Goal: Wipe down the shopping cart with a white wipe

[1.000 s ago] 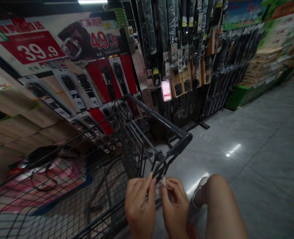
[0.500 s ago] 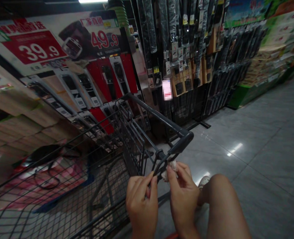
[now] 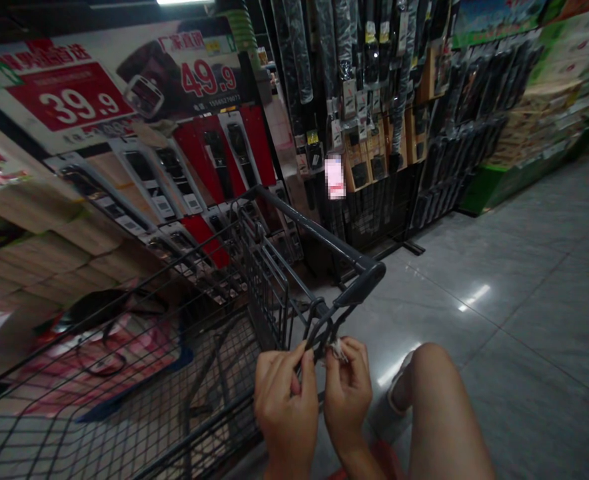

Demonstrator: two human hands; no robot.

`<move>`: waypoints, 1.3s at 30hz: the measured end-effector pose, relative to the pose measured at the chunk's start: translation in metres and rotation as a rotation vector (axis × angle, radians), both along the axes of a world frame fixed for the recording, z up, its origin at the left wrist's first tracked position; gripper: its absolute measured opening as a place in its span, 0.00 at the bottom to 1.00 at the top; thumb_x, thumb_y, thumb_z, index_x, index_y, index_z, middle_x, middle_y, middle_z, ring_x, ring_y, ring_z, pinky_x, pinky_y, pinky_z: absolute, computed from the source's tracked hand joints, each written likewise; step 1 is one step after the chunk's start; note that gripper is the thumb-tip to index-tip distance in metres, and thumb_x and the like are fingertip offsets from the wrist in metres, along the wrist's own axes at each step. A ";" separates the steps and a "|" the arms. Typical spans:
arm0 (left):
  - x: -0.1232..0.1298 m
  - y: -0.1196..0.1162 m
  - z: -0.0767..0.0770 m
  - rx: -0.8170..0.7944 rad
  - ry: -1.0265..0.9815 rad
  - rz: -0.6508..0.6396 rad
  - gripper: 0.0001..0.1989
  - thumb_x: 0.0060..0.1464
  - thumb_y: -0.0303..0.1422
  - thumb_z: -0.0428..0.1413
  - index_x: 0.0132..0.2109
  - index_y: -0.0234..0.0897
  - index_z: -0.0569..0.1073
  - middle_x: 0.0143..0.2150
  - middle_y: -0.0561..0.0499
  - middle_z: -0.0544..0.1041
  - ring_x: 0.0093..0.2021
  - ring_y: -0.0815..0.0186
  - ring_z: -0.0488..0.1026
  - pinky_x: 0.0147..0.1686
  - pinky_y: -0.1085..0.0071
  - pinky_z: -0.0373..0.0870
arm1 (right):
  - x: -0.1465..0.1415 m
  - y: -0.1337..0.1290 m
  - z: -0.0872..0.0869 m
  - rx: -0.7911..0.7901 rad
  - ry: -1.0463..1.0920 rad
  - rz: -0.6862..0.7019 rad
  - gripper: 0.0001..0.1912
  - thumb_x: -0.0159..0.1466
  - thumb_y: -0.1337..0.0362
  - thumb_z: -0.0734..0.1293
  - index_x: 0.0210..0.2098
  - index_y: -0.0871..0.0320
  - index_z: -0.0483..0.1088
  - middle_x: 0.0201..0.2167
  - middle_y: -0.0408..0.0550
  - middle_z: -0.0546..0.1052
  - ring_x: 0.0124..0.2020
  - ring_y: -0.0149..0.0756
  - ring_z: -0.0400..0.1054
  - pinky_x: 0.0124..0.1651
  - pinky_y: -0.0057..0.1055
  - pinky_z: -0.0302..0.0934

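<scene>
A dark grey wire shopping cart [image 3: 189,413] stands before me, its handle [image 3: 319,230] angled toward the right. Just under the near end of the handle, a whitish crumpled scrap [image 3: 338,349], cloth or tissue, sits against the cart's frame. My right hand [image 3: 347,393] is closed, pinching this scrap between thumb and fingers. At the frame's corner my left hand [image 3: 287,407] is also closed, thumb and forefinger pressed together against the metal; what lies between those fingertips is hidden. The two hands are close side by side.
A pink patterned bag [image 3: 119,347] with dark handles lies in the cart. Packaged belts [image 3: 144,177] hang behind it under a price sign [image 3: 82,97]. A black rack [image 3: 369,133] of wrapped goods stands beyond. Grey tiled floor [image 3: 519,307] extends to the right; my bent knee [image 3: 439,387] is beside my hands.
My right hand has moved a little left and down, closer to my left hand, with the whitish scrap now more bunched in its fingers. My left hand has hardly moved.
</scene>
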State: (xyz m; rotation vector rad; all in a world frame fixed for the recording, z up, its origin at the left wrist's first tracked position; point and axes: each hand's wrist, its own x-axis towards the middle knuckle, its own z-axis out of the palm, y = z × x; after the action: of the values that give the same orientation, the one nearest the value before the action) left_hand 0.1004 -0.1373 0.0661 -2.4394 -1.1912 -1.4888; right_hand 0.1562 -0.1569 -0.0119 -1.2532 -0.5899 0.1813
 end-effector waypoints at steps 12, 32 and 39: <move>-0.004 0.003 -0.004 0.058 0.023 -0.018 0.06 0.53 0.24 0.56 0.40 0.33 0.72 0.21 0.57 0.64 0.27 0.72 0.63 0.29 0.75 0.65 | 0.052 -0.015 0.032 -0.199 0.396 0.158 0.16 0.54 0.53 0.69 0.33 0.60 0.74 0.29 0.48 0.75 0.31 0.37 0.67 0.35 0.32 0.62; -0.002 0.001 -0.006 0.053 0.013 -0.002 0.07 0.53 0.24 0.55 0.41 0.33 0.72 0.21 0.58 0.64 0.26 0.72 0.62 0.29 0.75 0.65 | 0.057 -0.010 0.013 -0.217 0.435 0.358 0.17 0.52 0.51 0.70 0.27 0.60 0.75 0.24 0.45 0.72 0.27 0.34 0.64 0.31 0.28 0.58; -0.001 0.000 -0.007 0.054 -0.003 0.004 0.07 0.53 0.23 0.56 0.41 0.33 0.72 0.20 0.59 0.61 0.26 0.72 0.62 0.29 0.75 0.65 | 0.065 0.015 0.035 -0.073 0.473 0.402 0.17 0.55 0.50 0.69 0.29 0.59 0.74 0.25 0.44 0.74 0.28 0.32 0.63 0.34 0.28 0.58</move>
State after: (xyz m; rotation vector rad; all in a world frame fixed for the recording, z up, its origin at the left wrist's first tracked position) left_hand 0.0997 -0.1369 0.0594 -2.3995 -1.1409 -1.5039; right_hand 0.2217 -0.1416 0.0231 -1.0980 -0.4172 0.8173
